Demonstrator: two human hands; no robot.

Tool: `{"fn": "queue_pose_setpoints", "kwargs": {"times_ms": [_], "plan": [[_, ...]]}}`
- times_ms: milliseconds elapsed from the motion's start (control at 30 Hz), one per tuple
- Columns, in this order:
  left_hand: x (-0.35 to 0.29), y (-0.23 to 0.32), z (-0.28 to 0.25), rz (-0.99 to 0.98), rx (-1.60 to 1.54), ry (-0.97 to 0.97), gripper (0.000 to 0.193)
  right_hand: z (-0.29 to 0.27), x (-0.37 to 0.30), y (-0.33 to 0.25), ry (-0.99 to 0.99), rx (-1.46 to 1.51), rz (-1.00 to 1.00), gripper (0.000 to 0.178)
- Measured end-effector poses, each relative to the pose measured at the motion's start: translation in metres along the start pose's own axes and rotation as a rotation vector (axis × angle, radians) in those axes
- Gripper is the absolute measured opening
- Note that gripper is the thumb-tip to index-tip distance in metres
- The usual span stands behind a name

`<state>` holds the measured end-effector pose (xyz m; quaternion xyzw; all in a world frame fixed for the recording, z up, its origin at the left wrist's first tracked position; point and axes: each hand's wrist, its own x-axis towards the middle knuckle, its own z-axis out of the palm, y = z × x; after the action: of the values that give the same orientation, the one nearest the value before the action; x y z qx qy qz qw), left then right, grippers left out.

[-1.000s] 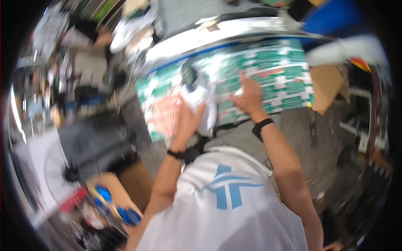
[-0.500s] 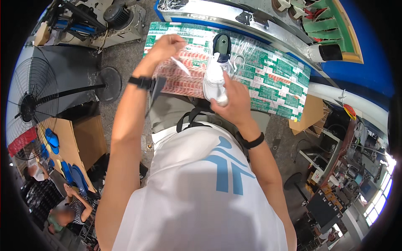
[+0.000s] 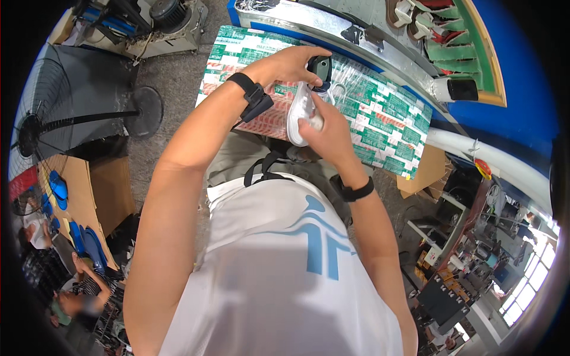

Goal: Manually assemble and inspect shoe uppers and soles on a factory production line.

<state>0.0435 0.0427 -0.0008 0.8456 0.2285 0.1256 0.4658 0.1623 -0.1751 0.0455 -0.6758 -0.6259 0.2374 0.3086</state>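
Note:
A white sneaker point(image 3: 295, 121) with a dark lining and tongue lies on a table top covered in green, white and red printed tape point(image 3: 389, 121). Its toe points toward me. My right hand point(image 3: 328, 129) grips the front part from the right, thumb across the toe area and fingers along the side. At the far end, my left hand point(image 3: 297, 66) curls round the shoe's dark opening, its thumb and fingers on either side of the tongue. A loose white lace point(image 3: 339, 91) loops out at the shoe's right side. Part of the upper is hidden by my hands.
Beyond the table runs a metal-edged conveyor point(image 3: 309, 24); a green rack point(image 3: 442, 56) with shoes stands at the far right. A fan point(image 3: 29, 133) and cardboard point(image 3: 77, 196) with blue pieces are at left. Another person point(image 3: 83, 293) is at the lower left.
My left hand, earlier raised to the left with a blurred white strip below it, has moved right onto the shoe's opening. My right hand stays on the front of the shoe.

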Motion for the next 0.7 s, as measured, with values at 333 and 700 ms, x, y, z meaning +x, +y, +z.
{"fn": "queue_pose_setpoints", "kwargs": {"times_ms": [333, 700], "plan": [[-0.005, 0.029, -0.015, -0.309, -0.058, -0.17, 0.089, 0.035, -0.048, -0.043, -0.133, 0.094, -0.158, 0.078], [-0.004, 0.029, 0.018, -0.177, -0.078, 0.029, 0.09, -0.004, -0.03, 0.023, 0.139, -0.007, 0.027, 0.083]]}}
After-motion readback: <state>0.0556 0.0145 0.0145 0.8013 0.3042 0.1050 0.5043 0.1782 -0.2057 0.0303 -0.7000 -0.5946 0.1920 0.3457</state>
